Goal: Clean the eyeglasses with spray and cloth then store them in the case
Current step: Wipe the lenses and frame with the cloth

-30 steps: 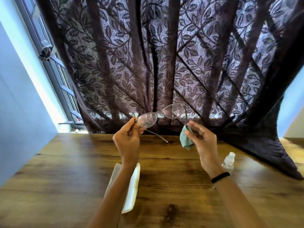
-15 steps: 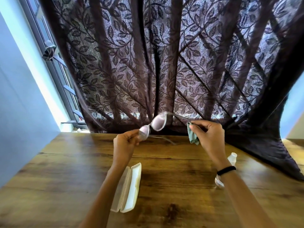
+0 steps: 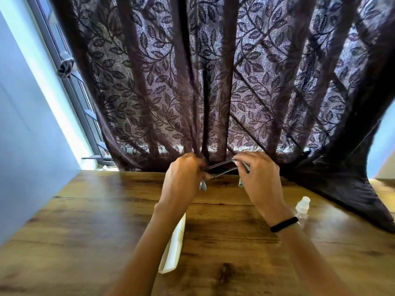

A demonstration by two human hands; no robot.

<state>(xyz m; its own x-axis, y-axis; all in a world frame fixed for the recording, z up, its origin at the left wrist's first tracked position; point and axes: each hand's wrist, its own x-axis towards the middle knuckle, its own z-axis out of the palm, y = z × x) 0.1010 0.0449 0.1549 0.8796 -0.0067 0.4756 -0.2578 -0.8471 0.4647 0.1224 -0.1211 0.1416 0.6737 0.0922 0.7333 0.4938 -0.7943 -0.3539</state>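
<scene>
eyeglasses lenses hidden, case half-covered

The curtain is dark brown-purple sheer with a leaf-and-vine pattern. The table is warm brown wood with darker grain and knots. The eyeglass case is cream-white, the cloth pale teal, the wristband black, the spray bottle clear with a white cap, the wall light blue.

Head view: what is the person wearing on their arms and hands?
Both forearms are bare, with no sleeves in view. The right wrist carries a thin black band. The left hand and right hand are ungloved; no rings show, though blur hides fine detail.
</scene>
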